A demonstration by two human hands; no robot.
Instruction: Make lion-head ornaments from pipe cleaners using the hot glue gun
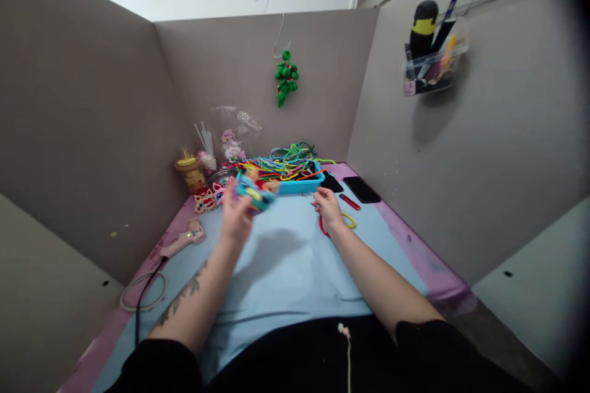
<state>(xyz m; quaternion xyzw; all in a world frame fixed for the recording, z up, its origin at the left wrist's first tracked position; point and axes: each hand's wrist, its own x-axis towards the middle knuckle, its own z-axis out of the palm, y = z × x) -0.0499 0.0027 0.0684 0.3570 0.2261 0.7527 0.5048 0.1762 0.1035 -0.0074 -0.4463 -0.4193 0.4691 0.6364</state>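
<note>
My left hand [236, 215] is closed round a multicoloured craft piece [255, 191], raised above the table. Blue, yellow, red, orange and purple parts show on it, but motion blurs its exact kind. To the right, my right hand [328, 207] has its fingers curled together in a pinch, and what is between them is too small to make out. Red and yellow loop handles [350, 220], which look like those of scissors, show beneath and beside that hand. A small metal tip shows by its fingertips.
A blue tray [302, 186] of colourful cords stands at the back. Left are a glue gun [187, 239], its cable and small craft figures [205, 201]. Right lie a phone [362, 190] and red tool [350, 202]. Partitions enclose the table; a green ornament [286, 78] hangs behind.
</note>
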